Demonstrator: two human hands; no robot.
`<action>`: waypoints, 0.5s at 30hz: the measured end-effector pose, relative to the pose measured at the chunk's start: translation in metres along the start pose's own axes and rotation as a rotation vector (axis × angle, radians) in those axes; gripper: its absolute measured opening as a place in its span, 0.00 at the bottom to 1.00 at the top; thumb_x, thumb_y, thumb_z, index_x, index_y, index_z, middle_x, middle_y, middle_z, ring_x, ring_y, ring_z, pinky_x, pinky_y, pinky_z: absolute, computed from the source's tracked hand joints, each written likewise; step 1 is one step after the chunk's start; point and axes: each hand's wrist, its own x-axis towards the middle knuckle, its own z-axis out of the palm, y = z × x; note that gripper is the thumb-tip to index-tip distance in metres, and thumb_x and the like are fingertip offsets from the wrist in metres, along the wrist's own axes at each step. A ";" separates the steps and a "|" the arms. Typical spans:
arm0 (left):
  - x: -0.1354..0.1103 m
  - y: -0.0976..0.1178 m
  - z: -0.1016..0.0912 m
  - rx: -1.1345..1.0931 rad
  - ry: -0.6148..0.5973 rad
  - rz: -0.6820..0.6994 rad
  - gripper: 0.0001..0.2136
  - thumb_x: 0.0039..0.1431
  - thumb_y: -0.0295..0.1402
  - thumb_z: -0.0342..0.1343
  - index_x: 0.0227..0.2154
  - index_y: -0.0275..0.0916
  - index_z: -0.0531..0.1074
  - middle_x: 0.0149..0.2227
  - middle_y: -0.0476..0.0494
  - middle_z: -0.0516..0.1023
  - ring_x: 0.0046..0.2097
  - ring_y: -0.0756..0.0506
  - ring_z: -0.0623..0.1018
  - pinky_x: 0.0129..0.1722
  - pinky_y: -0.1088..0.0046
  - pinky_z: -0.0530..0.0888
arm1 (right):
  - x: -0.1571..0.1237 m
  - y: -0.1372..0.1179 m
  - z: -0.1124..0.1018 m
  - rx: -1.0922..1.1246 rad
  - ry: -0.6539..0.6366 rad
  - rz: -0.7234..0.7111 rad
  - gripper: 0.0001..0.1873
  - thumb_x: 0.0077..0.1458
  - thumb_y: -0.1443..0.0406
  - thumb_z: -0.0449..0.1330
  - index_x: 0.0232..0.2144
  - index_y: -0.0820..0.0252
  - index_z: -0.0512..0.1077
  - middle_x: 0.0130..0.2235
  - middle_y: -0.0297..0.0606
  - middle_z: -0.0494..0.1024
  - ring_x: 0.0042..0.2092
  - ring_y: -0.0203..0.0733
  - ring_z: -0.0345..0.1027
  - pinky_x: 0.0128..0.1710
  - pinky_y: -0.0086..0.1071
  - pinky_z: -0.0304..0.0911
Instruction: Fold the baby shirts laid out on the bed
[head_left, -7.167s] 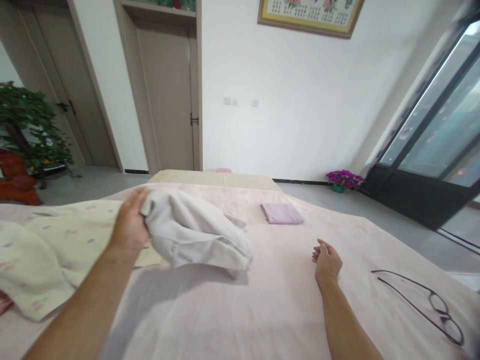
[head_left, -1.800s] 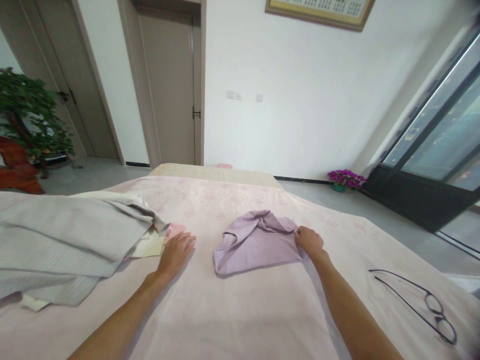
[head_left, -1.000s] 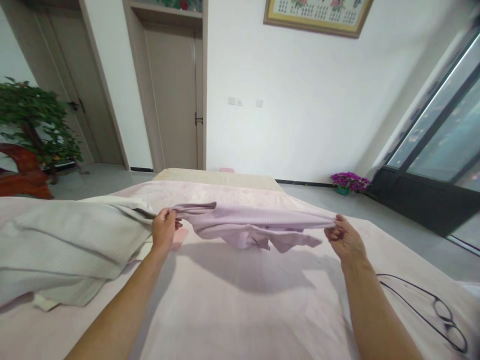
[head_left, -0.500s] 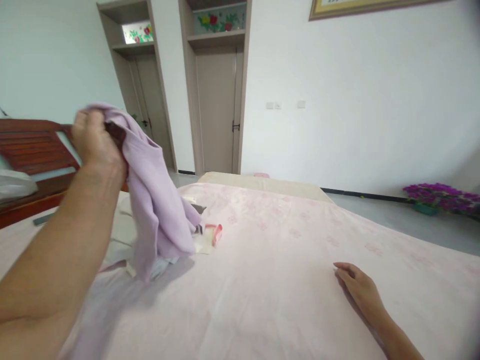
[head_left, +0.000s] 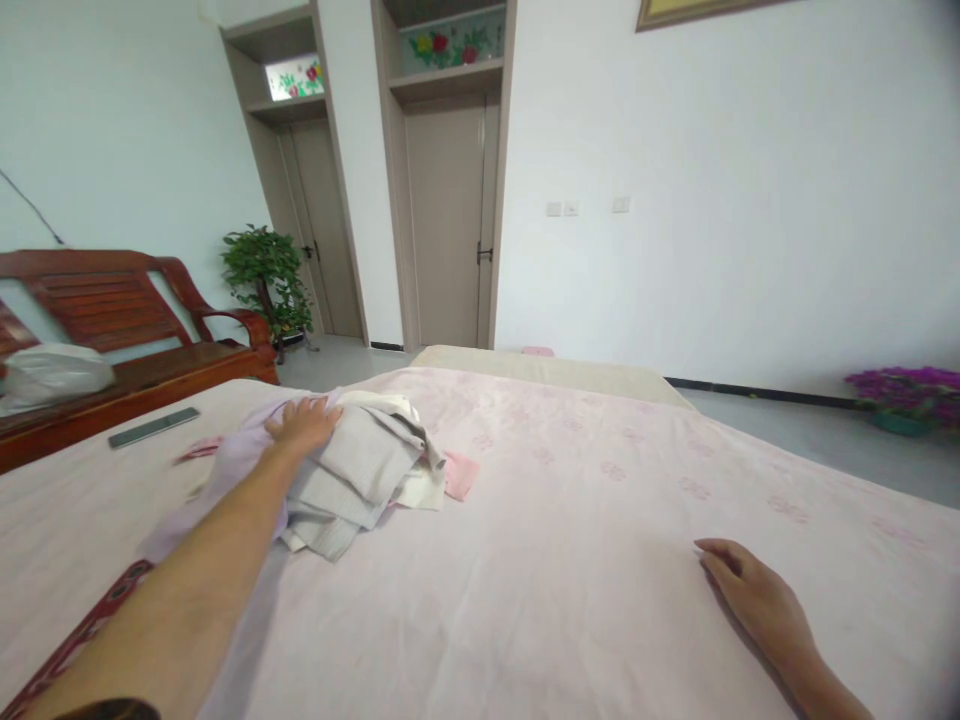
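The left hand (head_left: 304, 425) lies palm down on a heap of cloths on the bed (head_left: 570, 560), fingers spread and gripping nothing. A grey cloth (head_left: 360, 470) lies on top. The lilac cloth (head_left: 236, 465) is mostly hidden under the forearm, and a cream cloth (head_left: 420, 488) and a pink scrap (head_left: 459, 474) barely peek out. The right hand (head_left: 754, 598) rests flat on the bed well apart, fingers loosely together, forearm cut off.
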 end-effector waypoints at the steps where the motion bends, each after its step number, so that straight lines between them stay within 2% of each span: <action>1: -0.003 -0.006 0.018 0.025 0.007 -0.041 0.27 0.67 0.45 0.38 0.61 0.34 0.62 0.63 0.26 0.62 0.63 0.25 0.56 0.54 0.31 0.53 | 0.000 0.001 0.000 -0.003 0.004 -0.006 0.25 0.51 0.48 0.51 0.42 0.53 0.75 0.44 0.40 0.82 0.46 0.55 0.75 0.46 0.42 0.64; 3: 0.000 -0.019 0.040 0.064 0.024 -0.092 0.27 0.66 0.47 0.38 0.62 0.39 0.62 0.65 0.30 0.60 0.65 0.26 0.54 0.55 0.31 0.52 | 0.001 0.002 0.001 -0.007 0.009 -0.011 0.25 0.51 0.48 0.51 0.42 0.54 0.76 0.43 0.40 0.82 0.46 0.55 0.75 0.45 0.42 0.64; 5: 0.007 -0.028 0.046 0.108 0.033 -0.082 0.26 0.66 0.48 0.38 0.62 0.43 0.63 0.65 0.33 0.61 0.64 0.28 0.56 0.56 0.34 0.54 | 0.001 0.002 0.000 -0.004 0.010 -0.015 0.25 0.51 0.48 0.51 0.42 0.54 0.76 0.43 0.40 0.82 0.45 0.54 0.75 0.45 0.42 0.65; 7: 0.007 -0.026 0.046 0.137 0.084 -0.073 0.25 0.66 0.46 0.39 0.61 0.41 0.65 0.65 0.32 0.62 0.64 0.28 0.58 0.57 0.35 0.54 | 0.000 0.002 0.000 0.000 0.010 -0.017 0.25 0.51 0.48 0.52 0.42 0.53 0.76 0.42 0.40 0.82 0.44 0.54 0.75 0.44 0.42 0.65; 9: -0.007 -0.011 0.050 0.150 0.199 -0.026 0.24 0.67 0.41 0.40 0.61 0.39 0.65 0.65 0.31 0.61 0.65 0.28 0.57 0.59 0.36 0.53 | 0.000 0.002 -0.001 0.002 0.015 -0.017 0.24 0.50 0.48 0.52 0.41 0.53 0.76 0.41 0.39 0.82 0.44 0.54 0.75 0.44 0.42 0.65; 11: -0.033 0.013 0.060 0.139 0.302 0.146 0.24 0.68 0.39 0.40 0.63 0.39 0.62 0.67 0.33 0.59 0.68 0.31 0.52 0.63 0.40 0.50 | 0.000 0.002 -0.002 0.006 0.024 -0.020 0.24 0.50 0.48 0.52 0.41 0.53 0.76 0.41 0.39 0.82 0.43 0.54 0.75 0.43 0.42 0.65; 12: -0.050 0.027 0.067 0.123 0.310 0.253 0.24 0.67 0.38 0.41 0.63 0.40 0.62 0.68 0.35 0.59 0.69 0.33 0.51 0.65 0.43 0.48 | 0.000 0.002 -0.003 0.010 0.029 -0.022 0.25 0.50 0.48 0.52 0.41 0.54 0.76 0.40 0.40 0.82 0.43 0.54 0.75 0.42 0.42 0.65; 15: -0.099 0.064 0.096 0.047 0.188 0.554 0.23 0.68 0.38 0.43 0.63 0.41 0.62 0.68 0.39 0.59 0.70 0.38 0.53 0.68 0.53 0.49 | 0.000 0.001 -0.004 0.026 0.045 -0.027 0.25 0.48 0.48 0.52 0.40 0.54 0.76 0.38 0.40 0.82 0.41 0.54 0.75 0.41 0.41 0.65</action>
